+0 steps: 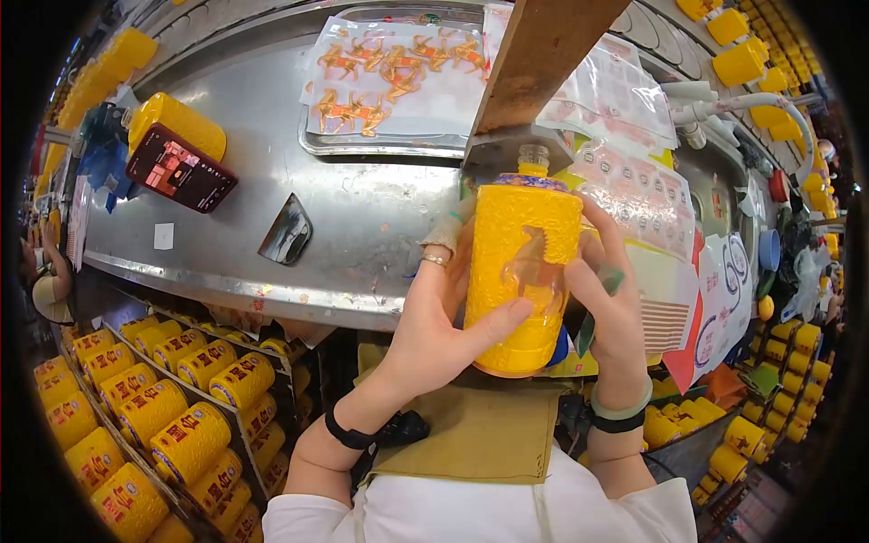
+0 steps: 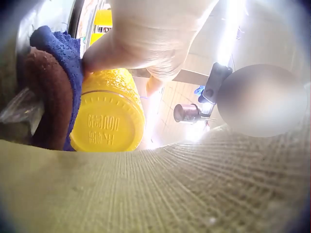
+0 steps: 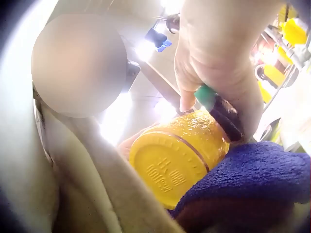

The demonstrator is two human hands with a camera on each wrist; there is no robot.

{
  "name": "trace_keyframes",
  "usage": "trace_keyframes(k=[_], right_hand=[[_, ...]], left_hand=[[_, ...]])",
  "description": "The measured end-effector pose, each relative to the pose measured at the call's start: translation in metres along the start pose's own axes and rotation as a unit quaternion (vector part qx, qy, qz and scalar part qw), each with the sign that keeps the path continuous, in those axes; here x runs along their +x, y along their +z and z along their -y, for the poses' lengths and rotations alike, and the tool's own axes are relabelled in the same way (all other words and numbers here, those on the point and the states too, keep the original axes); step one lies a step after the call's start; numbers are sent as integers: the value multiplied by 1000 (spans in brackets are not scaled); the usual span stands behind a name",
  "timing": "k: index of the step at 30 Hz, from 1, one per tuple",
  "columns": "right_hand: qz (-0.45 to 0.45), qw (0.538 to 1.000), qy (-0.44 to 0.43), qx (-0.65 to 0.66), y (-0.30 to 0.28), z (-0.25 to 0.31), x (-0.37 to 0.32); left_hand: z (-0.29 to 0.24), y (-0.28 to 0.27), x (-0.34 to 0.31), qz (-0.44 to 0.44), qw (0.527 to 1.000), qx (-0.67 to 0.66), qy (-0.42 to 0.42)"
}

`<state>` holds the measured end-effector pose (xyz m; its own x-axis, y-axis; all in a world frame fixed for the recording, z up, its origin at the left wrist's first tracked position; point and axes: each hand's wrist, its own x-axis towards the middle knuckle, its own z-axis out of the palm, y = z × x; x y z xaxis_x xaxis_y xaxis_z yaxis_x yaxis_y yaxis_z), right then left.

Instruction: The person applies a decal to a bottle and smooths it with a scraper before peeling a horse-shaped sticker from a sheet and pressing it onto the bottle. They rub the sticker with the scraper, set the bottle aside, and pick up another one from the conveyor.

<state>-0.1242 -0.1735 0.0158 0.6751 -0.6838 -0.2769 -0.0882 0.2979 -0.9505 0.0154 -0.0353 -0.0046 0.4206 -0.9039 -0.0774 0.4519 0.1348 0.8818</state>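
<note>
A yellow embossed bottle (image 1: pixel 502 226) stands upright between both hands, its clear neck at the top. On its front lies a brownish horse decal (image 1: pixel 532 267). My left hand (image 1: pixel 439 330) grips the bottle's left side, with the thumb across the lower front beside the decal. My right hand (image 1: pixel 608 294) holds the right side, thumb at the decal's edge and fingers behind. A dark green flat piece (image 3: pixel 226 116) sits among the right fingers. The bottle's base, with raised characters, faces both wrist cameras. A blue cloth (image 3: pixel 252 170) lies close to the base.
A metal tray (image 1: pixel 398 145) with orange horse decals on a white sheet is at the back of the metal table (image 1: pixel 362 208). A wooden post (image 1: pixel 534 68) rises beyond the bottle. A phone (image 1: pixel 181 169) leans on a yellow bottle. Racks of yellow bottles (image 1: pixel 190 443) stand below left.
</note>
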Motion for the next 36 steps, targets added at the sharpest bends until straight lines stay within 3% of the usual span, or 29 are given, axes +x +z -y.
trace_keyframes(k=[11, 20, 26, 36], right_hand=[[-7, 1000, 3, -17, 1, 1, 1], [-7, 999, 21, 49, -2, 0, 1], [8, 999, -24, -31, -6, -4, 1], [3, 1000, 20, 15, -6, 2, 0]], left_hand=[[-1, 3, 1, -11, 1000, -6, -9], [-4, 3, 2, -7, 1000, 1, -18], [-7, 8, 6, -38, 999, 2, -31], [-7, 14, 7, -61, 997, 25, -45]])
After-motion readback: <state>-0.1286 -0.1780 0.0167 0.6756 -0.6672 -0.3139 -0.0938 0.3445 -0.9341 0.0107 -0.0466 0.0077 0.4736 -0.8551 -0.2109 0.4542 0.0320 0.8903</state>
